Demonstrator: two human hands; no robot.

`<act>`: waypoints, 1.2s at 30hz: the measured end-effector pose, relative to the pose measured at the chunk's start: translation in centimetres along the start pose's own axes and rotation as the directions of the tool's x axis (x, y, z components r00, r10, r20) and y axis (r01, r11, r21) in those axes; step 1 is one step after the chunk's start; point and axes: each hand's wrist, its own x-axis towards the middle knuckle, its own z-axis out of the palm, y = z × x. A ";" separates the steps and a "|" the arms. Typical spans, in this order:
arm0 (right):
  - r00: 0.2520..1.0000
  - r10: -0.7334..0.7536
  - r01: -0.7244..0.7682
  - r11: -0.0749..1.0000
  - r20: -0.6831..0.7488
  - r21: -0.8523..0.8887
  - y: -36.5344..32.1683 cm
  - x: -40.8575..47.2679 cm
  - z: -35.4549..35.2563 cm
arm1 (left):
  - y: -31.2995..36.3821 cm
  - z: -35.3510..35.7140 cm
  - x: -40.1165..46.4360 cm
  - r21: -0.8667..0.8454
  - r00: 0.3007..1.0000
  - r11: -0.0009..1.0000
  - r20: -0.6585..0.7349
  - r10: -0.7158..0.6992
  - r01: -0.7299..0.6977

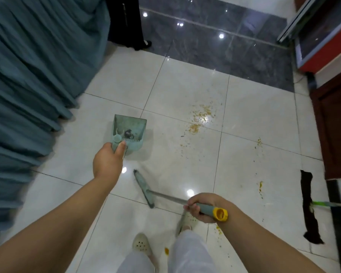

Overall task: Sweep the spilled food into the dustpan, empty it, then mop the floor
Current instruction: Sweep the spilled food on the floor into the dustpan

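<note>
Left hand [108, 156] reaches forward, arm nearly straight, fingers curled round the dustpan [130, 131] handle. Dustpan sits mouth-forward on or just above the floor [254, 119]; cannot tell which. Dark debris lies inside it by the comb teeth. Curtain [28, 79] hangs close on the dustpan's left, folds reaching the floor.

Right hand [202, 206] is low and near the body, clamped round the grey grip of the broom [144, 189], yellow end cap sticking out behind the fist. Metal shaft runs left and forward to the narrow broom head, which lies tilted on the tile between the hands, near the dustpan but apart from it.

Spilled food [201, 117]: main yellow patch lies forward-right of the dustpan, well apart from the broom head, with a thin trail running back toward the feet [141, 244]. Smaller spots sit further right and by the feet. Open tile lies between dustpan and spill.

Right side: mop [308, 205] with dark cloth lies flat on the floor, green handle pointing right. Brown cabinet [335, 123] edges the floor beyond it.

White glossy tiles, dark polished tiles further ahead, ceiling lights reflected.
</note>
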 end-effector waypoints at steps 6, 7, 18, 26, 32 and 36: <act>0.999 0.025 -0.027 0.999 -0.043 -0.043 -6.7 -2.3 -7.8 | 4.8 5.0 0.4 0.006 1.000 1.000 -0.004 -0.025 0.025; 0.998 0.026 -0.029 0.998 -0.049 -0.060 -8.2 -2.9 -9.2 | 6.1 6.2 0.5 0.006 0.999 0.999 -0.007 -0.036 0.036; 0.988 -0.057 0.034 0.986 -0.142 -0.161 -23.1 -8.1 -21.7 | 15.1 16.3 1.9 0.045 0.993 0.995 -0.083 -0.089 0.093; 0.996 0.017 -0.042 0.954 -0.084 -0.297 -22.5 -9.9 -23.5 | 19.4 18.9 2.3 0.021 0.993 0.996 -0.083 -0.081 0.083; 0.986 0.155 -0.167 0.944 -0.063 -0.285 -18.5 -9.0 -23.9 | 21.6 19.4 3.0 0.021 0.996 0.998 -0.072 -0.054 0.056; 0.985 0.133 -0.158 0.948 -0.106 -0.275 -18.7 -8.9 -25.4 | 22.0 19.9 3.5 0.023 0.996 0.998 -0.071 -0.058 0.059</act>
